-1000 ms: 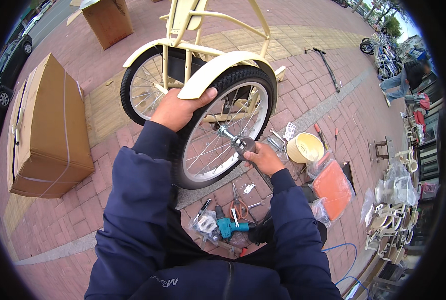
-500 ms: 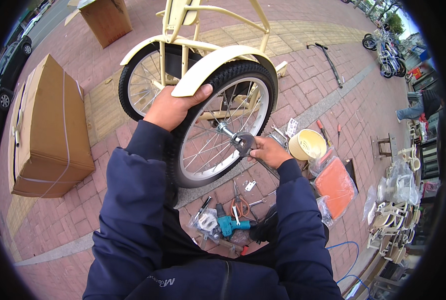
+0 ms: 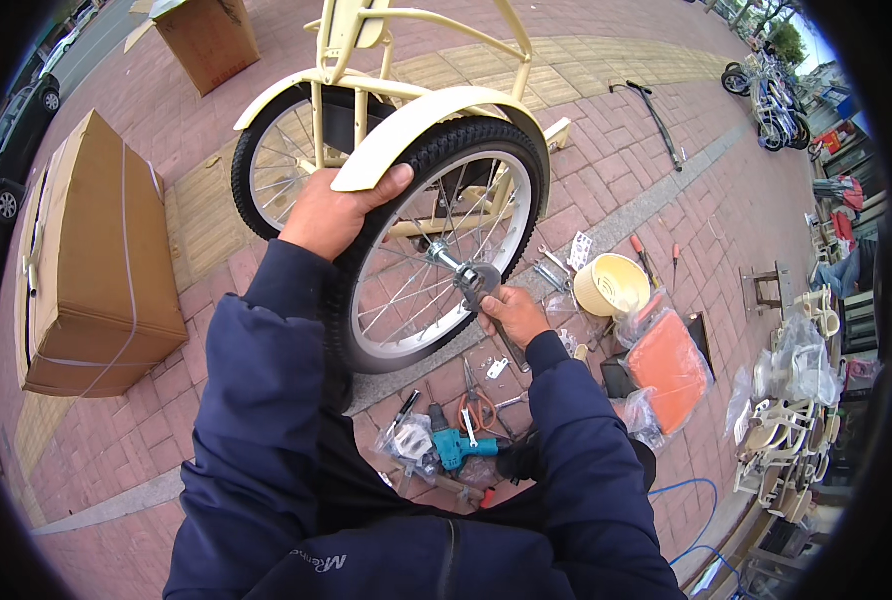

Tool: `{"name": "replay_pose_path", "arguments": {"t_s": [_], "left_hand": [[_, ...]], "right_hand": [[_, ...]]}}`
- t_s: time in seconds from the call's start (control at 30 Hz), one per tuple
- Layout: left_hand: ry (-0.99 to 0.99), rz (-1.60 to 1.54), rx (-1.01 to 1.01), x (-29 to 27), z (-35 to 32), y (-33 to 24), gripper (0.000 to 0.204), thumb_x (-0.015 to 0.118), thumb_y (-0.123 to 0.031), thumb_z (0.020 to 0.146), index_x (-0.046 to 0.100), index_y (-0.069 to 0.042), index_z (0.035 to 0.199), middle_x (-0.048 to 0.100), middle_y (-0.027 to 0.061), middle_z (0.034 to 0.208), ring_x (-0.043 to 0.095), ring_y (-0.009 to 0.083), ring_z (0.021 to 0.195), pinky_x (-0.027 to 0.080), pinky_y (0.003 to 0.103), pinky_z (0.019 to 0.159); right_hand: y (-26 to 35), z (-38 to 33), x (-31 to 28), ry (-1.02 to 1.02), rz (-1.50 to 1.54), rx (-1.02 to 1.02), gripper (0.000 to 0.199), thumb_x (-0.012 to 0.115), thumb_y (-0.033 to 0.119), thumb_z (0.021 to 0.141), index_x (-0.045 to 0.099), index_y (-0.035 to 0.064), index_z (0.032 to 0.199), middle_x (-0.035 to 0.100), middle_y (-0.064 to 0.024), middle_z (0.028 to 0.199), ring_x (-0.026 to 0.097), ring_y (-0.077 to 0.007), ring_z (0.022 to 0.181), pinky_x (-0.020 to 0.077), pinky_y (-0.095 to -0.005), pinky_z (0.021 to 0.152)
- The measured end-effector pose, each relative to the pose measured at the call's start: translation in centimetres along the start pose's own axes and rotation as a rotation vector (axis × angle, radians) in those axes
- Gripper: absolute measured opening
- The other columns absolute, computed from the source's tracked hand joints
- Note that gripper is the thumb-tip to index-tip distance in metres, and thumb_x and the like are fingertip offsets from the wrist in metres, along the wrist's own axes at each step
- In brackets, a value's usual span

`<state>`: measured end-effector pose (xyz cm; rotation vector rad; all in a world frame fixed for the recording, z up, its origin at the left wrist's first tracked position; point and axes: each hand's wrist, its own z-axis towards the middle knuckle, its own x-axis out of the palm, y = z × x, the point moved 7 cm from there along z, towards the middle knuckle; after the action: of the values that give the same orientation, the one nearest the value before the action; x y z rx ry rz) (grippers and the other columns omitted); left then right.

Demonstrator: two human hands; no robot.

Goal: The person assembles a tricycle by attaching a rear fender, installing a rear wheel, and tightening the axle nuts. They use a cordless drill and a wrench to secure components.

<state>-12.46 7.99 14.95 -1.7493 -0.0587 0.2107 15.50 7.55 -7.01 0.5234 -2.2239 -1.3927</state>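
Note:
A cream three-wheeled cycle frame (image 3: pixel 391 90) stands before me, its near wheel (image 3: pixel 466 140) upright under a cream mudguard (image 3: pixel 416 115). My left hand (image 3: pixel 338 212) is closed round the black tyre at the lower end of the mudguard, thumb on top. With my right hand (image 3: pixel 516 315) I grip an adjustable wrench (image 3: pixel 481 283), its jaws at the outer end of the silver axle (image 3: pixel 444 254). Its handle points down toward me below my fingers. Whether the jaws sit tight on a nut is not visible.
Below the wheel lie a teal power drill (image 3: pixel 453 449), orange-handled pliers (image 3: pixel 478 408) and small spanners. To the right are a cream basket (image 3: pixel 611 285), a wrapped orange panel (image 3: pixel 671 370) and a black handlebar (image 3: pixel 656 120). A large carton (image 3: pixel 106 260) stands left.
My right hand has moved slightly left and down with the wrench, whose handle now points more steeply downward. My left hand keeps its grip on the tyre. The view has shifted a little.

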Motion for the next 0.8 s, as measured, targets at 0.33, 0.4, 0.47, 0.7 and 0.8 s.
{"name": "replay_pose_path", "arguments": {"t_s": [0.33,0.4,0.47,0.7,0.8], "left_hand": [[-0.03,-0.023,0.039,0.2,-0.2,0.0,0.049,0.082,-0.039,0.083,0.072,0.007,0.095,0.069,0.0078,0.075,0.062,0.0142,0.06,0.049,0.029,0.053],[-0.045,-0.007,0.074,0.1,0.1,-0.2,0.048,0.082,-0.039,0.084,0.072,0.007,0.094,0.069,0.0077,0.075,0.063,0.0136,0.061,0.049,0.029,0.053],[-0.046,0.0,0.027,0.1,0.0,0.4,0.048,0.082,-0.038,0.084,0.072,0.008,0.097,0.069,0.0069,0.076,0.063,0.0123,0.063,0.05,0.029,0.056],[0.002,0.081,0.065,-0.7,0.0,0.6,0.05,0.077,-0.041,0.087,0.072,0.005,0.106,0.073,0.0104,0.085,0.066,0.0156,0.073,0.052,0.031,0.07],[0.006,0.141,0.135,-0.7,0.1,0.3,0.051,0.072,-0.046,0.09,0.072,0.002,0.109,0.074,0.0122,0.087,0.069,0.0204,0.078,0.052,0.034,0.074]], "right_hand": [[-2.5,-1.7,9.4,-0.199,0.846,0.096,0.045,0.062,0.056,0.093,0.053,0.0118,0.094,0.056,-0.0013,0.071,0.05,-0.0147,0.057,0.0397,-0.0312,0.056],[-0.6,-1.1,12.8,-0.149,1.096,-0.019,0.044,0.057,0.057,0.095,0.053,0.013,0.093,0.048,0.0021,0.07,0.044,-0.0126,0.059,0.0371,-0.0284,0.058],[0.1,-0.5,15.2,-0.229,1.333,-0.06,0.045,0.054,0.058,0.097,0.053,0.0131,0.093,0.044,0.0035,0.069,0.04,-0.0111,0.059,0.0364,-0.0268,0.058],[0.5,-3.2,13.8,-0.26,1.154,-0.054,0.053,0.045,0.064,0.098,0.054,0.0121,0.092,0.044,0.0005,0.068,0.041,-0.0145,0.058,0.033,-0.0292,0.055],[-0.3,-4.6,9.7,-0.346,0.705,-0.019,0.049,0.049,0.058,0.1,0.056,0.0096,0.091,0.053,-0.0029,0.065,0.049,-0.017,0.051,0.0399,-0.0323,0.05]]}}
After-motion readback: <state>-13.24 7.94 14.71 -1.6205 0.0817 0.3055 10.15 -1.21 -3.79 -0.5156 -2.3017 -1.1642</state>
